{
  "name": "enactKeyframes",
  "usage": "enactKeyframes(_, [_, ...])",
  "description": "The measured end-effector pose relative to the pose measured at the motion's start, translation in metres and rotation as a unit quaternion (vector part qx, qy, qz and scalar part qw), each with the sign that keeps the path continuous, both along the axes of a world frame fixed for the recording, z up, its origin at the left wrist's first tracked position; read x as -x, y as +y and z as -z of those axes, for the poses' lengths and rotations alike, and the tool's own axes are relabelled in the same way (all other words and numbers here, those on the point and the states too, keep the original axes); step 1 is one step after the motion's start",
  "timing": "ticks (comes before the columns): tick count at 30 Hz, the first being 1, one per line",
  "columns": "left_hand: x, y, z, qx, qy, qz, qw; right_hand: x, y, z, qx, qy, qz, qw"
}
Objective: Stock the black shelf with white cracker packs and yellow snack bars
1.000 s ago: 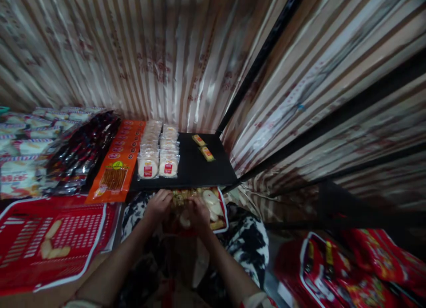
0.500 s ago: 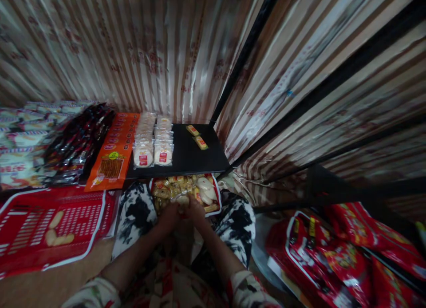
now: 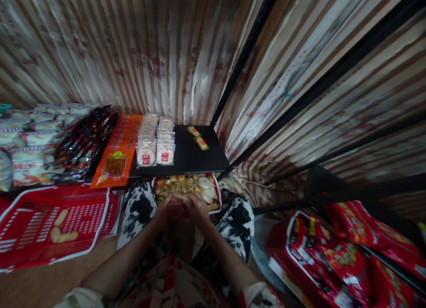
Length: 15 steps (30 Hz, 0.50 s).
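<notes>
My left hand (image 3: 163, 212) and my right hand (image 3: 199, 209) come together over the near rim of a small red basket (image 3: 219, 193) with a white edge, set between my knees. The fingers of both are closed on a small pale packet (image 3: 179, 196); its exact kind is too blurred to tell. Inside the basket lie several yellow-wrapped snacks (image 3: 173, 183). White round crackers (image 3: 207, 190) are heaped at its right side, near my right hand.
A black shelf (image 3: 186, 159) ahead bears two rows of packaged round crackers (image 3: 165, 153), two yellow packets (image 3: 201, 143), an orange bag (image 3: 116, 159) and dark packets (image 3: 83, 144). Left is a red basket (image 3: 106, 210) with several pale pieces; right, red bags (image 3: 346, 254).
My hands have moved slightly apart, with the pale packet stretching between them. The view has shifted a little, so the shelf goods and left basket appear further right.
</notes>
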State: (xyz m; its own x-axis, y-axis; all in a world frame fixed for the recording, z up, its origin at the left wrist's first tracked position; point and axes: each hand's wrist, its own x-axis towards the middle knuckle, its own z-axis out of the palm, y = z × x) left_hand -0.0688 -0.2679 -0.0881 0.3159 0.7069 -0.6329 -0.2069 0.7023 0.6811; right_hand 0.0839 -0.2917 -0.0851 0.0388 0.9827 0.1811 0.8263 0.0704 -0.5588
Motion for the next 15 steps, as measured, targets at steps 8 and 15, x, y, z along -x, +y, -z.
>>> enactKeyframes(8, [0.006,0.017,-0.042,-0.004,-0.088,-0.102,0.991,0.014,-0.001,-0.027,-0.095,0.006,-0.028,0.995])
enactKeyframes(15, [0.011,0.013,-0.053,-0.039,-0.078,-0.094,0.992,0.02,0.001,-0.037,-0.17,0.068,-0.028,0.983])
